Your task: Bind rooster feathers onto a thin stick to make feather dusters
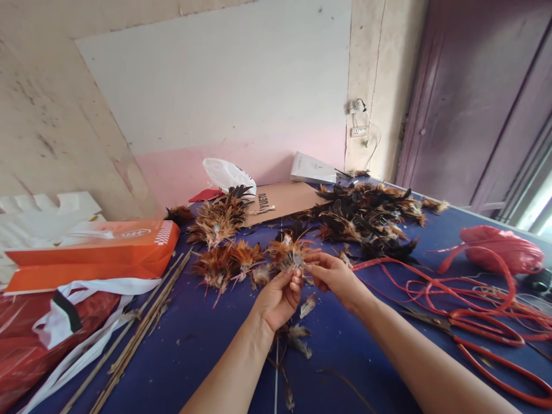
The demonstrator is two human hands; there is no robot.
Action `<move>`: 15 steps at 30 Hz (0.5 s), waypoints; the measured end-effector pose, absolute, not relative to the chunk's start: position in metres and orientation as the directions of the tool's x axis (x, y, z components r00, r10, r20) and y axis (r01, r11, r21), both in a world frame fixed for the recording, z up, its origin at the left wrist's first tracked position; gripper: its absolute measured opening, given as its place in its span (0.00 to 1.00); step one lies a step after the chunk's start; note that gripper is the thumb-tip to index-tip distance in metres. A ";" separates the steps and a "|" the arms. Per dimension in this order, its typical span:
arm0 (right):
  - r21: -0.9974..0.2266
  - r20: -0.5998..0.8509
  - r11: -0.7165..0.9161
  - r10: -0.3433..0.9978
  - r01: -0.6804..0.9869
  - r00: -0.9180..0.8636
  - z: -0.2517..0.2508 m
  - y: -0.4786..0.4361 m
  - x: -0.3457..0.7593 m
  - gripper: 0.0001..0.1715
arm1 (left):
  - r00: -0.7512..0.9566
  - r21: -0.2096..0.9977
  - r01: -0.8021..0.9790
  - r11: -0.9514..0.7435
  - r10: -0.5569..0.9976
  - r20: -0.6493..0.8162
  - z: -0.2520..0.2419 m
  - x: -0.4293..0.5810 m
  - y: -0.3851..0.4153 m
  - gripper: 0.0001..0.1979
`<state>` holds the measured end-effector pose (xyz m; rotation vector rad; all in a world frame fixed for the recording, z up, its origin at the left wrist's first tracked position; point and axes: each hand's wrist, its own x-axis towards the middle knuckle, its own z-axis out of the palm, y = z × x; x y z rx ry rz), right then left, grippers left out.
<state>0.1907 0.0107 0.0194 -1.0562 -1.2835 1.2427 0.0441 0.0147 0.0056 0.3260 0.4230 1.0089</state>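
Observation:
My left hand (280,299) is closed around the base of a small bunch of brown and grey feathers (288,256), held up above the blue table. At the right edge of that bunch, my right hand (332,276) has its thumb and fingers drawn together in a pinch. Whatever lies between its fingertips is too small to make out. Smaller feather bunches (228,261), some with pink ties, lie just left of the held one. Loose grey feathers (299,336) are scattered below my hands.
A large heap of dark feathers (366,215) covers the back right, beside a cardboard sheet (284,201). Red-handled scissors (470,333), tangled pink plastic string (414,287) and its roll (502,250) are at right. Thin sticks (133,333) and an orange bag (95,253) occupy the left.

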 end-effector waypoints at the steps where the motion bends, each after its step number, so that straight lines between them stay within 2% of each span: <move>1: -0.990 0.127 0.119 0.985 -0.072 -0.118 0.019 0.010 0.190 0.17 | 0.469 0.447 -0.740 0.503 0.862 -0.193 0.005 0.044 0.015 0.07; 3: -0.987 0.148 0.135 0.973 -0.083 -0.179 0.019 0.009 0.189 0.16 | 0.466 0.453 -0.736 0.503 0.862 -0.201 0.004 0.045 0.014 0.06; 6: -0.993 0.096 0.074 0.964 -0.095 -0.249 0.016 0.010 0.188 0.14 | 0.445 0.483 -0.723 0.494 0.868 -0.221 0.004 0.046 0.014 0.05; 11: -0.989 0.034 -0.002 0.972 -0.151 -0.234 0.013 0.013 0.190 0.15 | 0.422 0.515 -0.711 0.479 0.876 -0.233 0.005 0.046 0.013 0.05; 15: -0.992 0.025 -0.005 0.973 -0.128 -0.231 0.014 0.014 0.192 0.15 | 0.398 0.523 -0.719 0.457 0.888 -0.229 0.005 0.044 0.016 0.05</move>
